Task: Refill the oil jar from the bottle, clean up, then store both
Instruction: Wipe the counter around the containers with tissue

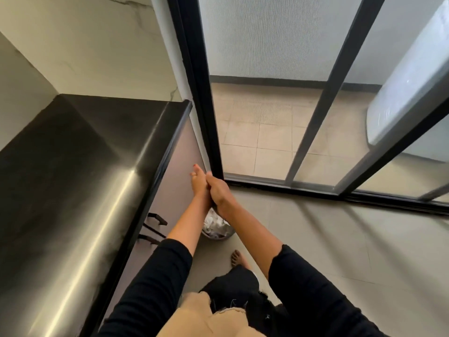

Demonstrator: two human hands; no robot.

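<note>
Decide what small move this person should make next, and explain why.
Probably part the hands and turn to the counter: the right hand wraps the left hand over the bin of crumpled paper, and nothing to store shows here.

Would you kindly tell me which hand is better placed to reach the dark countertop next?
Left, probably. The left hand lies nearer the countertop, fingers straight; the right hand curls round the left one, farther off, above the waste bin.
</note>
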